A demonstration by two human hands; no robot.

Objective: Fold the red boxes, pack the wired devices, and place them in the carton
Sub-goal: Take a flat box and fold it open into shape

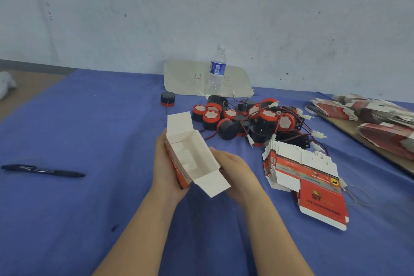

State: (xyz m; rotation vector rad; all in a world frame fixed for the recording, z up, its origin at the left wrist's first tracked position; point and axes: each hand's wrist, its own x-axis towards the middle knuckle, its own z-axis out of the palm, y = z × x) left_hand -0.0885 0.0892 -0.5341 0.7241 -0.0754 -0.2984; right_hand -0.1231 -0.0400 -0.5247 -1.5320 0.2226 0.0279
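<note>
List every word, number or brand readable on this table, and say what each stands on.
"4": red handwriting on the cream sheet against the wall; the red marks beside it, behind the water bottle, are unreadable.
"ST": on the top flat red box; the rest of its print is blurred.
Too blurred to read: the bottle's label, the side print of the half-folded red box, the pen.

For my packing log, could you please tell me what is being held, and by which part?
One open red box: the left hand grips its red long side, the right hand the opposite side.
</note>
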